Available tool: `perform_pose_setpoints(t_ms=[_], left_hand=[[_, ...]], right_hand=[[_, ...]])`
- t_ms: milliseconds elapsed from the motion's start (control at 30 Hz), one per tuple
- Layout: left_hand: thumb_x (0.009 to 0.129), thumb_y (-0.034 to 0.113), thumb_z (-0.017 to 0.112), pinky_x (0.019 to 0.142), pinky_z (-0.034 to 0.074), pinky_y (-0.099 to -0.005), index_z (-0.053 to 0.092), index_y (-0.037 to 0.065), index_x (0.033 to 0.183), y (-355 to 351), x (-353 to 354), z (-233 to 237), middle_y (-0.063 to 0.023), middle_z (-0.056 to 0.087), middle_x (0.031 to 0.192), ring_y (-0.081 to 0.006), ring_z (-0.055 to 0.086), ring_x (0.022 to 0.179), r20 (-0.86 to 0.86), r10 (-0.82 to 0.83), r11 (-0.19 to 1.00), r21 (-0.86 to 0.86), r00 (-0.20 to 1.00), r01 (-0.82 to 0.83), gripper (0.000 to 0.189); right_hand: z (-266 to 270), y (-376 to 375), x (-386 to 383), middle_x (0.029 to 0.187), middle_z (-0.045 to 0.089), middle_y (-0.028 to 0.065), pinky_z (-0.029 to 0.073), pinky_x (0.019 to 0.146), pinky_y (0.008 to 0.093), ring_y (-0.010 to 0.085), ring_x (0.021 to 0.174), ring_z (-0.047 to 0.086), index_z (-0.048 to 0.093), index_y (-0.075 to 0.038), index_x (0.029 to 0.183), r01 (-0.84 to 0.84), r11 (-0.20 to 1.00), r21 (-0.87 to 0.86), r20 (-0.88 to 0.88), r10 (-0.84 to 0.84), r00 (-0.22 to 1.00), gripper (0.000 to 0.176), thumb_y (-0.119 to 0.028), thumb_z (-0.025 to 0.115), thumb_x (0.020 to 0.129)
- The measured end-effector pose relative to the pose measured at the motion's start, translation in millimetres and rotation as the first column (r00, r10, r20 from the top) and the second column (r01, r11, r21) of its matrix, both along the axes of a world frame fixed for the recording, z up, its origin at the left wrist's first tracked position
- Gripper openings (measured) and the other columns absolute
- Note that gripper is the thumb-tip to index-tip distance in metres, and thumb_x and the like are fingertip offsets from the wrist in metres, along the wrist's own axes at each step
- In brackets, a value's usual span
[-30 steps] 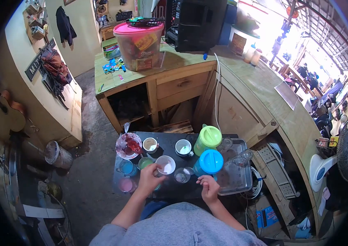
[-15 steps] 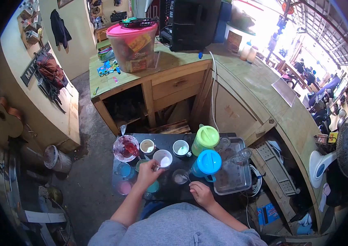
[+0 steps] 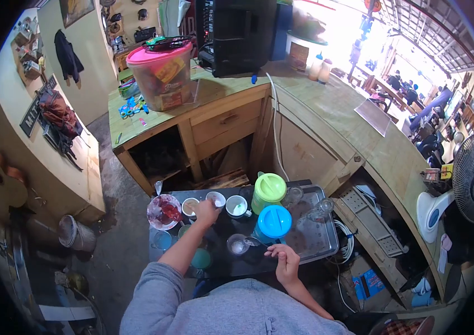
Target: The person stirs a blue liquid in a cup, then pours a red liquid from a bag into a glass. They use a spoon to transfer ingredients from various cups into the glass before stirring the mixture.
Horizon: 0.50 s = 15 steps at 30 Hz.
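My left hand (image 3: 207,213) reaches forward over the dark table, its fingers closed around a white cup (image 3: 215,198). That cup stands between a cup with brownish contents (image 3: 190,206) and a white mug (image 3: 237,206). Nearer to me, my right hand (image 3: 285,262) pinches a spoon (image 3: 252,242), whose bowl is beside the rim of a clear glass (image 3: 237,244) with whitish contents. At the left a bowl (image 3: 163,211) contains something red and jelly-like. Glasses with blue liquid (image 3: 163,240) and green liquid (image 3: 200,259) stand near my left forearm.
A green-lidded pitcher (image 3: 269,191) and a blue-lidded pitcher (image 3: 274,223) stand right of the cups. Beside them is a metal tray (image 3: 326,240) holding clear glassware. Behind, a wooden counter (image 3: 304,100) carries a pink-lidded tub (image 3: 161,78). A fan (image 3: 471,184) stands far right.
My left hand has carried the white cup forward to the row of cups. My right hand has shifted right, and more of the spoon shows beside the clear glass. The camera view has turned slightly.
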<state>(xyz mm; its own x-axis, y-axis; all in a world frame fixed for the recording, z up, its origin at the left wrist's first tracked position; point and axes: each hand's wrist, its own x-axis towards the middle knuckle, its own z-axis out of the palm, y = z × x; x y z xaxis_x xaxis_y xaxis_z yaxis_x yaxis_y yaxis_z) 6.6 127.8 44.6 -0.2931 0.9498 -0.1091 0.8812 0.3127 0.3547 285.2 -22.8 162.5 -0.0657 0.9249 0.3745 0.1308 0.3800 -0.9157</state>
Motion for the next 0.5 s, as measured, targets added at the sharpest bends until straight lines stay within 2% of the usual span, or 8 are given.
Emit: perform_pose_setpoints(t_ms=[133,167,233,267,333,367,433,500], left_hand=[[0.075,0.039,0.071,0.097,0.006,-0.0801,0.072,0.014,0.094,5.3,2.5,-11.9,-0.0118,0.070,0.096,-0.0352,0.059,0.109,0.073,0.015,0.998,-0.055,0.997,-0.011,0.031],[0.075,0.039,0.071,0.097,0.006,-0.0801,0.072,0.014,0.094,6.1,2.9,-14.7,-0.0118,0.070,0.096,-0.0352,0.059,0.109,0.071,0.009,0.998,-0.057,0.997,-0.005,0.031],[0.076,0.038,0.071,0.094,0.003,-0.0827,0.071,0.015,0.097,4.6,2.7,-17.0,-0.0110,0.069,0.102,-0.0361,0.050,0.122,0.136,0.040,0.998,-0.057,0.990,-0.032,0.031],[0.076,0.038,0.071,0.094,0.003,-0.0827,0.071,0.015,0.097,1.7,2.7,-18.4,-0.0110,0.069,0.102,-0.0361,0.050,0.122,0.133,0.040,0.998,-0.057,0.990,-0.033,0.031],[0.073,0.035,0.071,0.092,0.013,-0.0821,0.069,0.011,0.096,-7.2,6.9,-9.2,-0.0126,0.065,0.113,-0.0312,0.056,0.114,0.102,0.042,0.999,-0.017,0.994,-0.041,0.033],[0.073,0.035,0.071,0.092,0.013,-0.0821,0.069,0.011,0.096,-9.4,7.6,-5.0,-0.0126,0.065,0.113,-0.0312,0.056,0.114,0.101,0.044,0.999,-0.016,0.994,-0.042,0.033],[0.075,0.034,0.072,0.095,0.005,-0.0821,0.065,0.011,0.110,-13.7,6.6,-1.0,-0.0149,0.060,0.123,-0.0343,0.044,0.129,0.112,0.026,0.992,-0.123,0.993,-0.012,0.042],[0.074,0.034,0.073,0.097,0.009,-0.0807,0.061,0.010,0.115,-15.0,5.9,0.2,-0.0154,0.056,0.127,-0.0342,0.043,0.129,0.111,0.010,0.988,-0.156,0.994,0.008,0.049]], right_hand=[[2.2,-3.4,4.9,0.086,0.065,0.0160,0.050,0.068,0.0317,0.0231,0.074,0.067,0.056,0.004,0.077,0.042,0.999,-0.003,-0.035,-0.042,0.998,0.043,-0.029,0.042,0.101],[1.1,-3.5,6.1,0.086,0.065,0.0160,0.050,0.068,0.0317,0.0231,0.074,0.067,0.056,0.004,0.077,0.048,0.999,-0.005,-0.037,-0.048,0.998,0.043,-0.029,0.042,0.101],[-3.1,-2.8,8.1,0.085,0.065,0.0162,0.050,0.068,0.0316,0.0232,0.073,0.067,0.055,0.004,0.077,0.065,0.998,0.000,-0.038,-0.065,0.997,0.044,-0.028,0.041,0.102],[-5.4,-2.2,8.1,0.085,0.065,0.0162,0.050,0.068,0.0316,0.0232,0.073,0.067,0.055,0.004,0.077,0.065,0.998,0.000,-0.040,-0.065,0.997,0.044,-0.028,0.041,0.102],[-8.7,-1.1,8.0,0.085,0.065,0.0160,0.050,0.068,0.0316,0.0230,0.073,0.067,0.055,0.004,0.077,0.068,0.997,-0.042,-0.094,-0.072,0.993,0.043,-0.028,0.040,0.102],[-8.8,0.0,7.8,0.085,0.065,0.0160,0.050,0.068,0.0316,0.0230,0.073,0.067,0.055,0.004,0.077,0.066,0.997,-0.041,-0.095,-0.070,0.993,0.043,-0.028,0.040,0.102],[-8.9,2.0,6.0,0.084,0.064,0.0155,0.050,0.067,0.0315,0.0227,0.073,0.067,0.055,0.004,0.078,0.064,0.997,-0.041,-0.097,-0.067,0.993,0.044,-0.029,0.040,0.102],[-12.8,3.7,3.3,0.084,0.064,0.0152,0.050,0.067,0.0314,0.0226,0.073,0.067,0.054,0.004,0.078,0.047,0.997,-0.057,-0.124,-0.054,0.991,0.044,-0.029,0.039,0.102]])
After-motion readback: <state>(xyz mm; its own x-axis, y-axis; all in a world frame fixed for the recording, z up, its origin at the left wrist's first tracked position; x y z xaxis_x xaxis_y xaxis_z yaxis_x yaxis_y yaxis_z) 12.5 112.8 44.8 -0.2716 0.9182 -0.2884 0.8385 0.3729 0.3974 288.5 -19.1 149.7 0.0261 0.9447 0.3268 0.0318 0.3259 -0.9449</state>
